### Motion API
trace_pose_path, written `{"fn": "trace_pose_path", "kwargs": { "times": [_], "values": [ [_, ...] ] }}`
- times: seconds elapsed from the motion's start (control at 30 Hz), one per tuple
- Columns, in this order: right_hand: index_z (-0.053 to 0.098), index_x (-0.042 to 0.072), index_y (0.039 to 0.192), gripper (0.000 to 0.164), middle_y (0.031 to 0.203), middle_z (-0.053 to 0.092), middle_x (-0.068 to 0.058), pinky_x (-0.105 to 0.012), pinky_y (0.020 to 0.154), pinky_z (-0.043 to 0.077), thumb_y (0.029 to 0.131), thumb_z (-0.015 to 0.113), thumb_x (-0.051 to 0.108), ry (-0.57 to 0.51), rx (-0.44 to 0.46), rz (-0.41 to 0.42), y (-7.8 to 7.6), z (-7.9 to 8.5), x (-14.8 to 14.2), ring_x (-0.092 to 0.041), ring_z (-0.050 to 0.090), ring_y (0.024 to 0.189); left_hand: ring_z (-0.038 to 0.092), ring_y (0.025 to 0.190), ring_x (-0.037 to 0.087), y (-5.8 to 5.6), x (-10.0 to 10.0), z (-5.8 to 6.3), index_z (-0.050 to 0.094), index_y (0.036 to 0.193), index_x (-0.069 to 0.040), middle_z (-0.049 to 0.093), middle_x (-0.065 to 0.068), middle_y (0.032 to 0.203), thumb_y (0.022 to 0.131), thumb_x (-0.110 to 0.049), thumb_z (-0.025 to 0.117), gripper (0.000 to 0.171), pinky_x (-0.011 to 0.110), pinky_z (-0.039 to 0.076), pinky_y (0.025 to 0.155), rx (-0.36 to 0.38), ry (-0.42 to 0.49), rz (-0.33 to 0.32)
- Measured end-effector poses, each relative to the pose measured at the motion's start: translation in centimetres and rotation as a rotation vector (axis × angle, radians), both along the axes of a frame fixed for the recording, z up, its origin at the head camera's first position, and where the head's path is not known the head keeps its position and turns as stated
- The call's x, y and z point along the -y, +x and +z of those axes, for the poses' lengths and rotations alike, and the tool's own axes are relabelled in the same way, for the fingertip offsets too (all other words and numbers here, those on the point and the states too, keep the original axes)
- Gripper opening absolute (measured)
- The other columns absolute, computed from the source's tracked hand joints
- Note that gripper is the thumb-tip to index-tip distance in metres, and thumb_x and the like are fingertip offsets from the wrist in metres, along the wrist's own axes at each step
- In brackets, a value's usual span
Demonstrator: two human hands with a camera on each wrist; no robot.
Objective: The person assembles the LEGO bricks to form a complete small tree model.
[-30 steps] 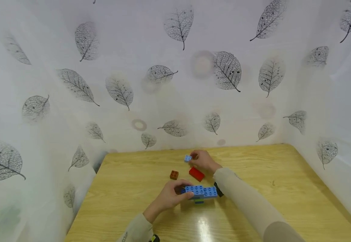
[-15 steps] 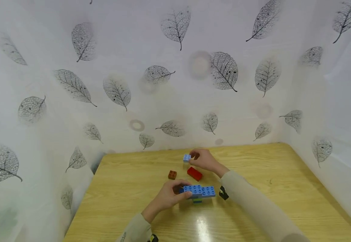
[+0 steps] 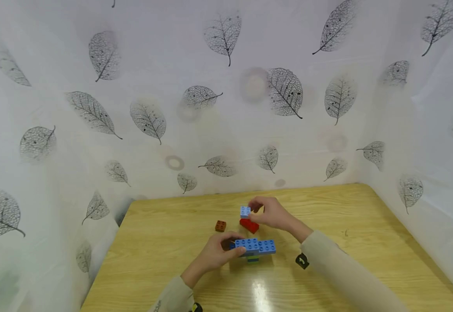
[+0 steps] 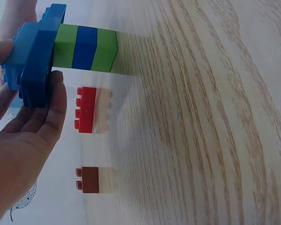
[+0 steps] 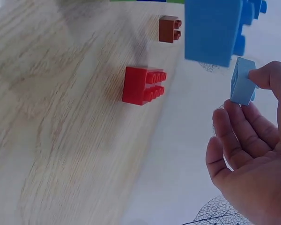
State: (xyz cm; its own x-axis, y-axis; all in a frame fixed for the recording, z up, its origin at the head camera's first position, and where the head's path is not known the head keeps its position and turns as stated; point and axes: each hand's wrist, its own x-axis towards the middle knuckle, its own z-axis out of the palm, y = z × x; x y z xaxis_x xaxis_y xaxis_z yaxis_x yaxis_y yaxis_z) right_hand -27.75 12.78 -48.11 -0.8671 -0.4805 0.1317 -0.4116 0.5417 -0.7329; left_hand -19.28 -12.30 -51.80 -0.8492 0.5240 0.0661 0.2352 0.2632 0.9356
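The left hand of the person grasps the joined assembly of plastic bricks, with the thumb on its near side; this assembly is over the near part of the yellowish wooden table; its upper part is made of blue studded bricks in two levels, and under them goes down a narrow column of green, dark-blue and green blocks; whether the foot of this column touches the table, I cannot tell with certainty.

The right hand pinches a small light-blue plastic brick with four studs between thumb and fingers; in the right wrist view its studs look upward and its hollow underside is toward the table; it appears raised, and it is apart from the assembly.

As for progress, I judge that the larger portion is done, because the column and the two blue levels are already connected; what seems left is the light-blue brick, not yet attached, and also two loose pieces on the table beyond the assembly: the rectangular red plastic brick and the small square brown plastic brick; whether both of these belong to the construction, the pictures do not tell.
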Motion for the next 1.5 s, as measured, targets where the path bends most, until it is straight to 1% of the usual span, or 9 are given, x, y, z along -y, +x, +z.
{"fn": "trace_pose_path", "kwargs": {
  "times": [0.1, 0.27, 0.4, 0.57, 0.77, 1.07, 1.17, 1.37, 1.5],
  "values": [
    [0.073, 0.016, 0.115, 0.027, 0.106, 0.073, 0.002, -0.033, 0.083, 0.050, 0.091, 0.078, 0.026, -0.001, -0.001, 0.012, 0.9, 0.4, -0.3, -0.024, 0.065, 0.102, 0.067, 0.096, 0.020, 0.0, 0.0, -0.1, 0.071, 0.128, -0.007, 0.073, 0.012, 0.123, 0.102, -0.028, 0.071, 0.033, 0.023, 0.056, 0.084, -0.010, -0.001, -0.003],
    [0.073, 0.018, 0.111, 0.023, 0.103, 0.072, 0.005, -0.030, 0.080, 0.049, 0.090, 0.080, 0.025, -0.011, -0.015, 0.022, 2.1, 0.7, -1.0, -0.027, 0.066, 0.100, 0.066, 0.094, 0.010, 0.0, -0.2, 0.0, 0.071, 0.128, -0.007, 0.074, 0.012, 0.123, 0.102, -0.027, 0.070, 0.033, 0.023, 0.057, 0.084, -0.016, -0.008, -0.004],
    [0.073, 0.020, 0.112, 0.024, 0.105, 0.072, 0.006, -0.028, 0.079, 0.049, 0.090, 0.079, 0.026, -0.022, -0.031, 0.022, 3.0, 0.7, -1.8, -0.023, 0.066, 0.099, 0.066, 0.094, 0.008, 0.0, -0.1, 0.0, 0.071, 0.128, -0.009, 0.073, 0.011, 0.123, 0.102, -0.027, 0.071, 0.032, 0.023, 0.056, 0.084, -0.006, -0.009, -0.001],
    [0.073, 0.020, 0.115, 0.025, 0.105, 0.072, 0.007, -0.028, 0.079, 0.048, 0.091, 0.079, 0.026, -0.030, -0.027, 0.022, 4.1, 0.4, -2.9, -0.021, 0.066, 0.098, 0.065, 0.092, 0.007, 0.0, -0.1, 0.0, 0.072, 0.128, -0.009, 0.073, 0.011, 0.122, 0.102, -0.027, 0.071, 0.031, 0.023, 0.057, 0.083, -0.004, -0.008, 0.003],
    [0.073, 0.021, 0.113, 0.024, 0.104, 0.072, 0.008, -0.029, 0.079, 0.048, 0.091, 0.080, 0.026, -0.035, -0.022, 0.016, 5.4, 0.0, -3.9, -0.016, 0.064, 0.096, 0.066, 0.092, 0.009, 0.1, -0.1, 0.1, 0.071, 0.128, -0.010, 0.073, 0.011, 0.121, 0.102, -0.028, 0.071, 0.032, 0.022, 0.056, 0.082, 0.008, -0.015, 0.005],
    [0.073, 0.019, 0.114, 0.025, 0.104, 0.073, 0.009, -0.027, 0.079, 0.048, 0.091, 0.081, 0.025, -0.044, -0.019, 0.043, 7.0, -0.4, -4.9, -0.011, 0.063, 0.095, 0.066, 0.092, 0.019, 0.4, -0.1, 0.2, 0.072, 0.128, -0.010, 0.073, 0.012, 0.120, 0.102, -0.028, 0.071, 0.031, 0.022, 0.056, 0.079, 0.008, -0.009, 0.011],
    [0.073, 0.020, 0.114, 0.026, 0.104, 0.072, 0.010, -0.029, 0.079, 0.050, 0.090, 0.081, 0.025, -0.047, -0.009, 0.046, 7.3, -0.4, -5.0, -0.014, 0.065, 0.095, 0.066, 0.092, 0.019, 0.3, -0.1, 0.2, 0.072, 0.128, -0.010, 0.073, 0.012, 0.120, 0.102, -0.029, 0.070, 0.032, 0.022, 0.056, 0.079, 0.008, -0.012, 0.013],
    [0.073, 0.021, 0.116, 0.029, 0.104, 0.072, 0.011, -0.035, 0.080, 0.051, 0.089, 0.082, 0.025, -0.052, 0.010, 0.059, 7.8, -0.7, -5.1, -0.029, 0.067, 0.098, 0.066, 0.094, 0.020, 0.3, 0.0, 0.1, 0.071, 0.128, -0.009, 0.073, 0.012, 0.122, 0.102, -0.029, 0.070, 0.033, 0.022, 0.056, 0.081, 0.015, -0.017, 0.009],
    [0.073, 0.021, 0.116, 0.029, 0.105, 0.073, 0.011, -0.035, 0.080, 0.050, 0.089, 0.082, 0.024, -0.055, 0.005, 0.066, 8.1, -0.8, -5.1, -0.028, 0.066, 0.098, 0.066, 0.094, 0.019, 0.3, 0.0, 0.1, 0.071, 0.129, -0.009, 0.072, 0.011, 0.122, 0.102, -0.030, 0.071, 0.034, 0.022, 0.056, 0.081, 0.014, -0.022, 0.012]
  ]
}}
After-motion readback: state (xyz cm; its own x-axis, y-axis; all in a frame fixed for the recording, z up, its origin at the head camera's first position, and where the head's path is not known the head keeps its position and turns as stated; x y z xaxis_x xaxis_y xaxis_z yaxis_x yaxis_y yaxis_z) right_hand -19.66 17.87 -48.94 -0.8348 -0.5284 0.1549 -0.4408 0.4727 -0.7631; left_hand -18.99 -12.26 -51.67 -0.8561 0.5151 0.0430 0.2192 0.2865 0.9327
